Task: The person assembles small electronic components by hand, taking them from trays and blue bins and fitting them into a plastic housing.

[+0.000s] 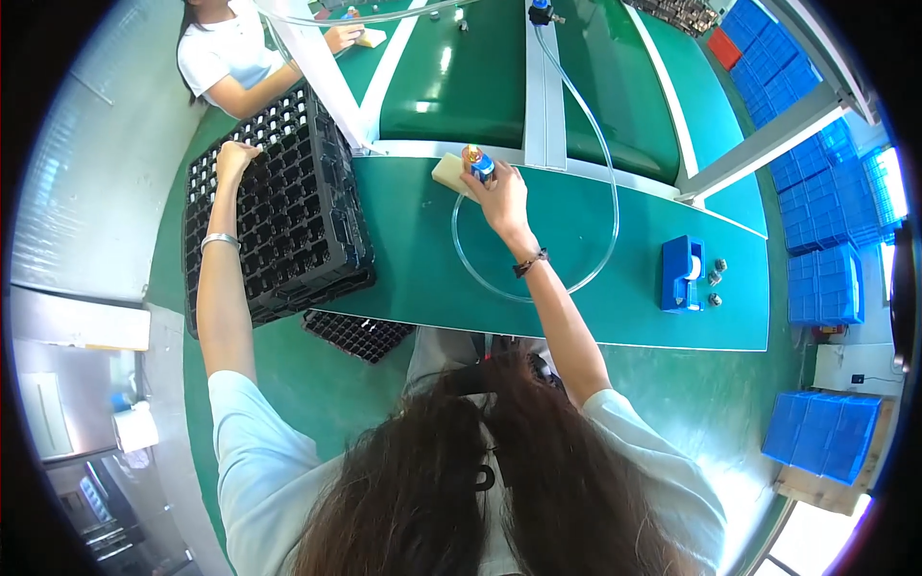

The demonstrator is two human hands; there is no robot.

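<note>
My left hand is over the far part of a black grid tray, its fingers pinched together at the cells. What they hold, if anything, is too small to make out. Several rows around it carry small white or silvery parts, while the nearer cells look dark. Over the green table, my right hand grips a small blue handpiece with a yellow-orange top. A clear hose loops across the table to this hand. Beside the fingers lies a pale yellow sponge block, partly covered by them.
The tray tops a stack at the table's left edge; another black tray lies below. A blue tape dispenser stands at right, beside small metal parts. White frame posts rise behind. Another person works at far left.
</note>
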